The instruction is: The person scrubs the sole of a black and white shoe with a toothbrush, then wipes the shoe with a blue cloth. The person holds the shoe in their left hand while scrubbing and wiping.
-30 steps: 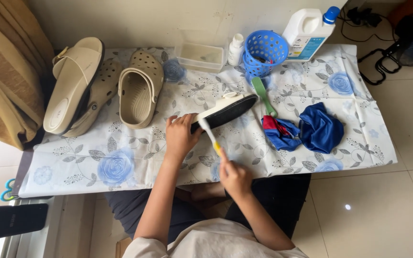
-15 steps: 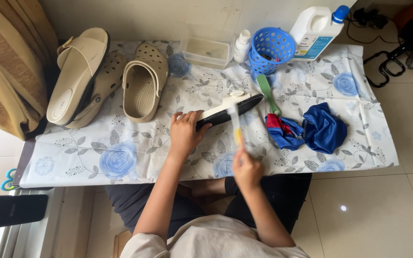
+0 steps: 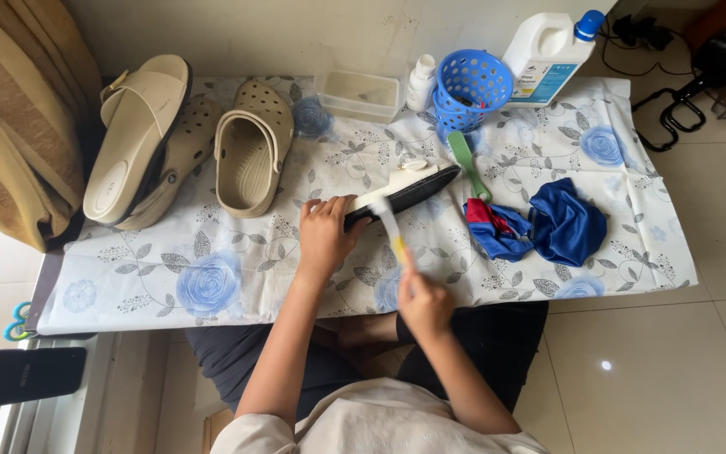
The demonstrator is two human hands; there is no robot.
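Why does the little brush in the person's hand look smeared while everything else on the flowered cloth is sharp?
In the head view, the white-bristled brush with the yellow handle is streaked by motion blur, and the right hand holding it is slightly soft; the left hand on the black-soled shoe is crisp; light is soft and even, with one small glare spot on the tiled floor.

shoes 4 (image 3: 249, 151) | baskets 1 (image 3: 469, 88) | bottles 2 (image 3: 548, 46) | brushes 2 (image 3: 464, 164) | cloths 1 (image 3: 565, 223)

Floral-clothed table (image 3: 212, 252) bears clogs (image 3: 249, 151), basket (image 3: 470, 88), blue cloths (image 3: 548, 227)
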